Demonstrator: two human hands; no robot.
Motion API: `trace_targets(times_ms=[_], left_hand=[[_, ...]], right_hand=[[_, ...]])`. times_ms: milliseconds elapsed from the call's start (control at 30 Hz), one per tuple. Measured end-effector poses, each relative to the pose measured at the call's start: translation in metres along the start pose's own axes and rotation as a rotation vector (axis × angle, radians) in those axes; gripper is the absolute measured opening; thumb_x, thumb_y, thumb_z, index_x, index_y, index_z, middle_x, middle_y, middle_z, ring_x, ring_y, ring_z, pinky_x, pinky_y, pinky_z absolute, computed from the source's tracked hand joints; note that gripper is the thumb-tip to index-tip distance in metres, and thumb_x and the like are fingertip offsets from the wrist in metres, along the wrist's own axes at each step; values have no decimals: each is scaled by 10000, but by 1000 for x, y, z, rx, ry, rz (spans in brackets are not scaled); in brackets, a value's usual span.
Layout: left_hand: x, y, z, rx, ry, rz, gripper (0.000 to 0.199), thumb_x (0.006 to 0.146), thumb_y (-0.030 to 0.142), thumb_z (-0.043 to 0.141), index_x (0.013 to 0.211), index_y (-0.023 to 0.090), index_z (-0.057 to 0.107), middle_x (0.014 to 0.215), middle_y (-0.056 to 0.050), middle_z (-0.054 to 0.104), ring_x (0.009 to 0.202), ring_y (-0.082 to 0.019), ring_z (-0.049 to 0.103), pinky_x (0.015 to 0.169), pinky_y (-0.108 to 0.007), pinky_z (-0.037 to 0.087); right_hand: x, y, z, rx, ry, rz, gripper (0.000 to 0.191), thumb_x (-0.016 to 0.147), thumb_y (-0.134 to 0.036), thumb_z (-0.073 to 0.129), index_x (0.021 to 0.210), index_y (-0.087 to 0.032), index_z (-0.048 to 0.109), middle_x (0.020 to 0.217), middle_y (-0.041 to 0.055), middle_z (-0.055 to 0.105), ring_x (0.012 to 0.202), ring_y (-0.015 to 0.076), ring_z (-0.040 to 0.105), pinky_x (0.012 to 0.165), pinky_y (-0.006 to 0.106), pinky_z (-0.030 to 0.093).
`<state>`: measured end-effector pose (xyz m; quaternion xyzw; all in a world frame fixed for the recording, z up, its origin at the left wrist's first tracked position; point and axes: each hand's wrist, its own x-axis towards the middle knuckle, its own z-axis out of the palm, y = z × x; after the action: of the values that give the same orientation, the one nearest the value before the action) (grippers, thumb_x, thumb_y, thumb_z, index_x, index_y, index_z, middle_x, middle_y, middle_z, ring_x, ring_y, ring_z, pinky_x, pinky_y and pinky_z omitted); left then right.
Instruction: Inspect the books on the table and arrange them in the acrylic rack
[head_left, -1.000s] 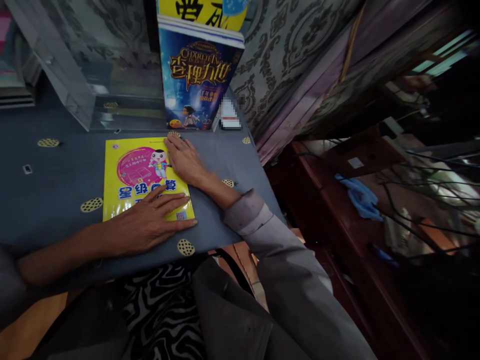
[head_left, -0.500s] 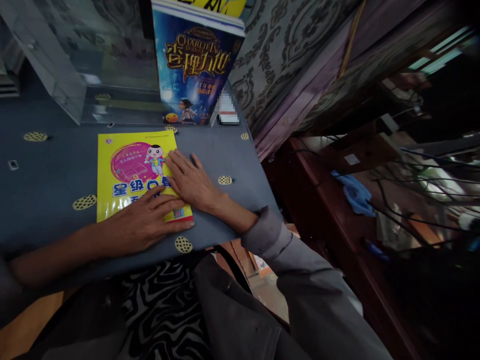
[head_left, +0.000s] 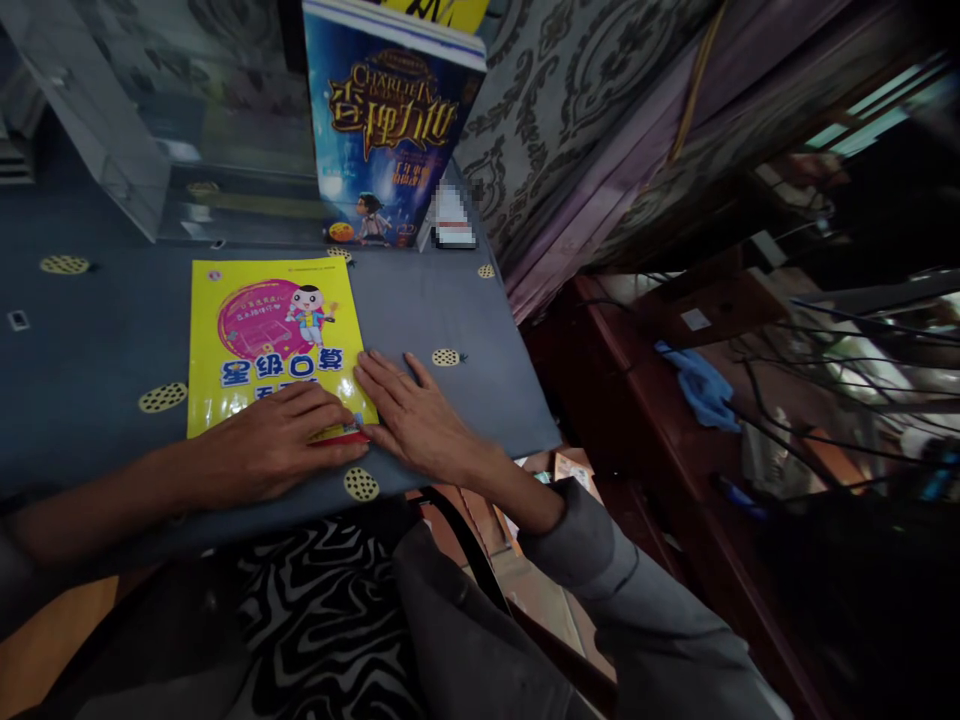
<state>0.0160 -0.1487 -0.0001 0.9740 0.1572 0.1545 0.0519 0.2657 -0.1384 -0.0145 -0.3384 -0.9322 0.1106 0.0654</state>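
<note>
Nearest, grey sleeves (head_left: 637, 580) flank a black-and-grey patterned garment (head_left: 322, 620) at the table's edge. The left hand (head_left: 274, 440) lies over the lower part of the yellow book (head_left: 277, 325), its fingers close together, bent and gripping nothing that shows. The right hand (head_left: 416, 420) rests palm down at the book's lower right corner, its fingers reaching onto the right edge and the outermost one standing apart from the others. A second ago that hand was up by the book's top right corner; it has slid down the edge since, uncovering the cartoon child, and the left fingers have drawn in. The yellow book lies flat on the grey-blue tablecloth (head_left: 442, 300), its top edge away from the person and its cover upright to them; its long axis appears to run away from the body, leaning slightly left. Large blue characters read 星级口算, with a second line partly hidden by the left hand; the small print in the pink circle is too fine to read. Beyond, a blue book (head_left: 394, 130) stands upright, lettered CHARLIE IX and 查理九世 in gold, with 22 low on its cover. Left of it is a clear plastic stand (head_left: 112, 150); behind hangs a patterned curtain (head_left: 525, 100). Farther right, a blue cloth (head_left: 697, 385) hangs near a cardboard box (head_left: 720, 305) with a white label, illegible here.
</note>
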Motion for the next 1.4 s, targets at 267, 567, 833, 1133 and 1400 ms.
trace_targets(times_ms=[267, 567, 833, 1133, 1400], left_hand=[[6, 7, -2, 0, 59, -36, 297, 989, 119, 459, 1243, 174, 604, 1054, -99, 704, 1024, -241, 614, 930, -409, 500], [-30, -35, -6, 48, 14, -461, 467, 1083, 425, 355, 1493, 220, 441, 1540, -100, 532, 1411, -229, 491, 1184, -441, 400], [-54, -121, -22, 3, -76, -805, 723, 1043, 628, 179, 1592, 173, 294, 1665, -122, 343, 1527, -280, 326, 1254, -484, 256], [-72, -79, -18, 89, -128, -737, 739, 1061, 589, 201, 1592, 82, 279, 1683, -191, 254, 1574, -289, 176, 1269, -487, 185], [-104, -5, -11, 78, -149, -535, 918, 975, 687, 435, 1645, 167, 83, 1711, -174, 153, 1583, -324, 112, 1267, -491, 196]], right_hand=[[-9, 1, 0, -27, 53, -22, 586, 1055, -399, 491, 1562, -130, 371, 1600, 153, 434, 1525, 258, 340, 1246, 537, 301], [-10, 10, 12, -73, 177, -102, 638, 1020, -335, 571, 1578, -129, 339, 1562, 149, 486, 1468, 283, 442, 1183, 571, 420], [-9, 11, 11, -62, 145, -104, 743, 1023, -324, 563, 1633, -158, 173, 1579, 143, 459, 1474, 301, 429, 1178, 592, 418], [-8, 7, 5, -25, 136, -88, 711, 1033, -358, 546, 1636, -201, 203, 1594, 140, 440, 1476, 293, 427, 1199, 572, 396], [-10, 3, 6, -31, 110, -82, 492, 1053, -323, 512, 1523, -192, 457, 1548, 128, 511, 1486, 273, 414, 1197, 565, 387]])
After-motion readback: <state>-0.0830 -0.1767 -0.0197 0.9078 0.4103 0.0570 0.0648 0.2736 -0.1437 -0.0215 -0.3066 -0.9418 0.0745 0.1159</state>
